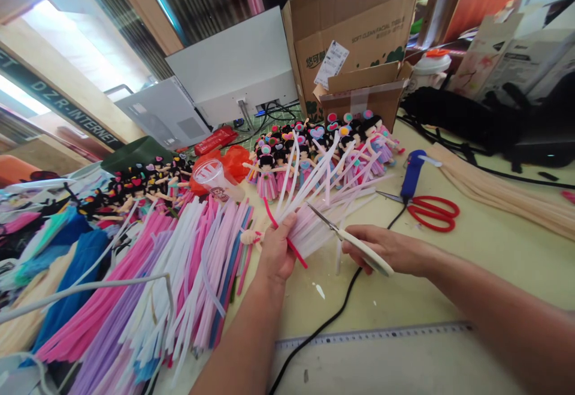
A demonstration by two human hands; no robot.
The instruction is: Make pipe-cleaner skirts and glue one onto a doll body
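Note:
My left hand (pixel 277 251) is closed around a fan of white and pale pink pipe cleaners (pixel 309 185), which spread up and to the right. A hot-pink pipe cleaner (pixel 297 253) crosses the bundle at my fingers. On the hand's left side a small beige doll body (pixel 250 237) sticks out; how it joins the bundle is hidden. White-handled scissors (pixel 366 250) are gripped in my right hand (pixel 386 245), their blades pointing up and left beside the pale stems. Whether the blades touch any stem, I cannot tell.
Finished dolls (pixel 309 155) crowd the back, before a cardboard box (pixel 354 41). To the right lie a blue glue gun (pixel 412 174) and red-handled scissors (pixel 433 213). Coloured pipe cleaners (pixel 148 275) and a plastic cup (pixel 215 179) are left. A ruler (pixel 372 334) and black cable (pixel 332 320) lie in front.

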